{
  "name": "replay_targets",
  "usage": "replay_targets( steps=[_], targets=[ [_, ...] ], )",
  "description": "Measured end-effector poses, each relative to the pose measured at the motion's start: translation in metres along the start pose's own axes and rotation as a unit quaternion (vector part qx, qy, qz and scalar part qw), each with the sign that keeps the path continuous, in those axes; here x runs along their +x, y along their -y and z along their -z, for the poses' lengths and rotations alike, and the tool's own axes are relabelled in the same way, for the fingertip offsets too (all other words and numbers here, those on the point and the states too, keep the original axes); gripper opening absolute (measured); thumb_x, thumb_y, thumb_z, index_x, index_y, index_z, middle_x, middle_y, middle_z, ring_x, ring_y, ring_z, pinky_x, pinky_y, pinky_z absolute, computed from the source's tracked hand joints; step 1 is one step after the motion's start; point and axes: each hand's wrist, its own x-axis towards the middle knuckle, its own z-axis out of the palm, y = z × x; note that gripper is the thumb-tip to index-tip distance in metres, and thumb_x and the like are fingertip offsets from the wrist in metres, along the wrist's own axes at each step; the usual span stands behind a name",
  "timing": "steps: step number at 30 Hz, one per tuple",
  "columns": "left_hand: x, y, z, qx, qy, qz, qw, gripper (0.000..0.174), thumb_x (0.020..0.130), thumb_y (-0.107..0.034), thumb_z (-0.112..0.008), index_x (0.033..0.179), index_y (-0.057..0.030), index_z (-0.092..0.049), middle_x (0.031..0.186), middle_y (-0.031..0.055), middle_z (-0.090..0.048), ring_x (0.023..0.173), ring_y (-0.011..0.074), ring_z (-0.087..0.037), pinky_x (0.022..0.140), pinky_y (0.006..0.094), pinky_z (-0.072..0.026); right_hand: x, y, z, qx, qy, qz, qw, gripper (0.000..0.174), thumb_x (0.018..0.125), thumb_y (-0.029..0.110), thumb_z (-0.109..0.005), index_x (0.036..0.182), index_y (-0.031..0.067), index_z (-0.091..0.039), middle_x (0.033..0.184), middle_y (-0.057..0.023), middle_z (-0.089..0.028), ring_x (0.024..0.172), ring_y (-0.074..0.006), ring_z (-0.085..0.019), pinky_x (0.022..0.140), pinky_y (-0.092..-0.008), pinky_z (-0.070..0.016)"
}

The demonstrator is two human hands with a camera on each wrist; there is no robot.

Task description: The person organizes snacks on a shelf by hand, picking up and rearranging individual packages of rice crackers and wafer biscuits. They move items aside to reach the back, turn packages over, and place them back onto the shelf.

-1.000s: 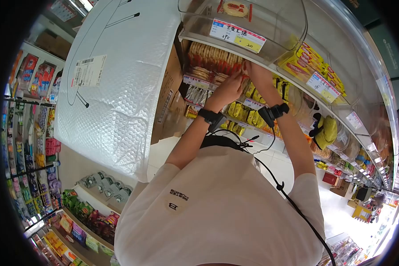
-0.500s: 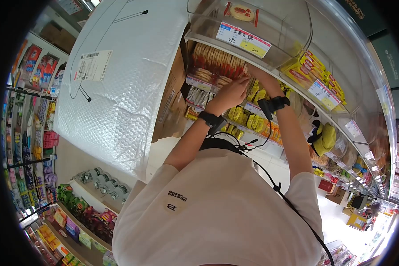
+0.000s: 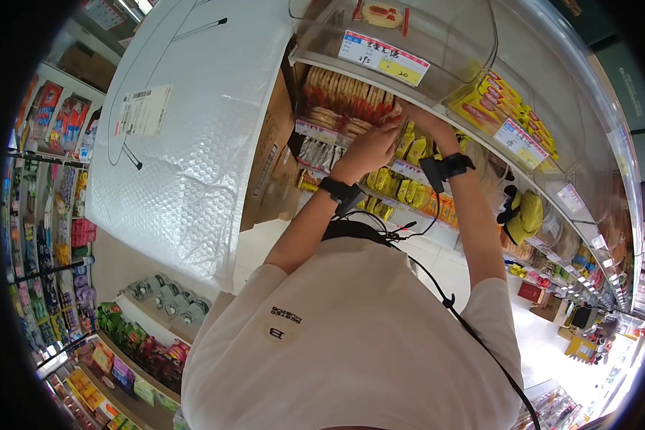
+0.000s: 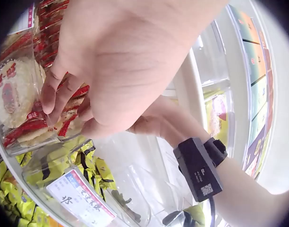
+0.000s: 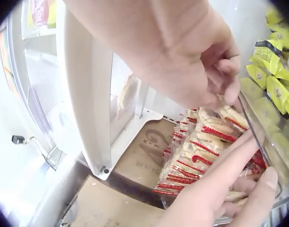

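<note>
Clear packets of round crackers with red edging (image 3: 351,92) stand in a row in a clear shelf bin. My left hand (image 3: 371,152) is at the front of this row; in the left wrist view its fingers (image 4: 55,92) lie bent over the packets, and in the right wrist view one finger reaches fairly straight along them. Deeper in, beneath the upper shelf, is my right hand (image 3: 428,127). In the right wrist view the right hand (image 5: 182,56) has curled fingers and pinches the top of an end packet (image 5: 232,116).
Yellow packets (image 3: 416,147) fill neighbouring bins to the right and below. A clear upper bin with a price label (image 3: 383,57) overhangs the hands. A large bubble-wrapped panel (image 3: 186,165) and cardboard boxes (image 3: 269,165) stand at the left. A black cable (image 3: 473,330) hangs from the wrist cameras.
Compared with one second ago, my hands have moved apart slightly, and the right hand sits deeper under the upper shelf. The view has shifted a little and back.
</note>
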Motion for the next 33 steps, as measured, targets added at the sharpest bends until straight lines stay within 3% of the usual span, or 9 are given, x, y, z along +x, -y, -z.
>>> replay_targets(
  steps=[7, 8, 10, 13, 17, 23, 26, 29, 33],
  targets=[
    [-0.008, 0.014, 0.003, -0.043, -0.046, -0.004, 0.998, 0.034, 0.095, -0.013, -0.056, 0.125, 0.0011, -0.062, 0.129, 0.0161, -0.064, 0.108, 0.0348, -0.066, 0.091, 0.0432, -0.0549, -0.023, 0.034, 0.016, -0.105, -0.07, -0.013, 0.992, 0.032, 0.098, 0.03, -0.06, 0.113, 0.0025, -0.068, 0.102, -0.0225, -0.072, 0.097, -0.0432, -0.066, 0.079, -0.0473, -0.0534],
    [-0.008, 0.016, 0.001, -0.051, -0.053, 0.001, 0.997, 0.032, 0.095, -0.012, -0.056, 0.123, 0.0009, -0.063, 0.126, 0.016, -0.066, 0.106, 0.0345, -0.066, 0.09, 0.0427, -0.0553, -0.024, 0.024, 0.014, -0.12, -0.103, 0.045, 0.986, 0.031, 0.097, 0.028, -0.061, 0.111, 0.002, -0.069, 0.099, -0.0219, -0.072, 0.089, -0.0386, -0.07, 0.077, -0.0455, -0.0544],
    [-0.008, 0.015, 0.005, -0.047, -0.046, 0.004, 0.998, 0.028, 0.094, -0.012, -0.057, 0.118, 0.0005, -0.065, 0.122, 0.0157, -0.067, 0.104, 0.0342, -0.067, 0.088, 0.0426, -0.0556, -0.024, 0.021, 0.02, -0.097, -0.031, -0.039, 0.994, 0.031, 0.098, 0.029, -0.062, 0.11, 0.0008, -0.069, 0.096, -0.0202, -0.073, 0.081, -0.0318, -0.072, 0.075, -0.0435, -0.0553],
    [-0.007, 0.012, 0.009, -0.04, -0.037, 0.012, 0.998, 0.025, 0.094, -0.011, -0.057, 0.115, 0.0003, -0.066, 0.118, 0.0148, -0.068, 0.101, 0.0342, -0.067, 0.086, 0.0427, -0.0558, -0.026, 0.006, 0.021, -0.037, -0.005, -0.061, 0.997, 0.034, 0.098, 0.031, -0.064, 0.11, -0.0013, -0.068, 0.092, -0.0171, -0.072, 0.072, -0.0224, -0.072, 0.071, -0.0402, -0.056],
    [-0.007, 0.008, 0.01, -0.052, -0.055, 0.022, 0.997, 0.024, 0.094, -0.01, -0.057, 0.114, 0.0001, -0.066, 0.117, 0.0142, -0.068, 0.097, 0.035, -0.068, 0.083, 0.0433, -0.0557, -0.034, 0.01, 0.025, 0.152, 0.016, -0.178, 0.972, 0.041, 0.099, 0.034, -0.064, 0.115, -0.0036, -0.064, 0.089, -0.014, -0.071, 0.072, -0.0179, -0.072, 0.068, -0.0377, -0.0561],
    [-0.001, -0.002, 0.017, -0.081, -0.092, 0.008, 0.992, 0.022, 0.093, -0.01, -0.058, 0.11, 0.0002, -0.067, 0.111, 0.0159, -0.069, 0.094, 0.0362, -0.068, 0.081, 0.0452, -0.055, -0.03, 0.024, 0.02, 0.0, -0.024, -0.049, 0.999, 0.037, 0.098, 0.031, -0.064, 0.115, -0.0018, -0.065, 0.087, -0.0151, -0.072, 0.074, -0.0221, -0.071, 0.069, -0.04, -0.0549],
    [0.002, -0.005, 0.02, -0.059, -0.031, 0.017, 0.998, 0.023, 0.093, -0.011, -0.058, 0.111, 0.0004, -0.067, 0.112, 0.0166, -0.069, 0.095, 0.0368, -0.068, 0.082, 0.0458, -0.0547, -0.017, 0.025, 0.008, -0.082, -0.029, -0.029, 0.996, 0.036, 0.099, 0.035, -0.061, 0.109, 0.0008, -0.068, 0.088, -0.0179, -0.071, 0.074, -0.0281, -0.07, 0.071, -0.043, -0.054],
    [0.008, -0.004, 0.017, -0.028, 0.013, 0.024, 0.999, 0.029, 0.093, -0.011, -0.058, 0.117, 0.0019, -0.065, 0.121, 0.0173, -0.067, 0.098, 0.0367, -0.067, 0.083, 0.0462, -0.0549, 0.001, 0.003, -0.014, -0.106, -0.074, 0.028, 0.991, 0.037, 0.099, 0.038, -0.06, 0.102, 0.0022, -0.069, 0.086, -0.0192, -0.07, 0.072, -0.0328, -0.068, 0.071, -0.0451, -0.0529],
    [0.011, 0.004, 0.002, -0.012, -0.022, -0.01, 1.0, 0.043, 0.093, -0.011, -0.056, 0.134, 0.0017, -0.054, 0.142, 0.017, -0.054, 0.101, 0.037, -0.066, 0.084, 0.0467, -0.0559, 0.012, -0.022, -0.032, -0.125, -0.133, 0.098, 0.978, 0.038, 0.099, 0.038, -0.06, 0.102, 0.001, -0.067, 0.083, -0.0202, -0.069, 0.073, -0.036, -0.066, 0.07, -0.0459, -0.0521]
  ],
)
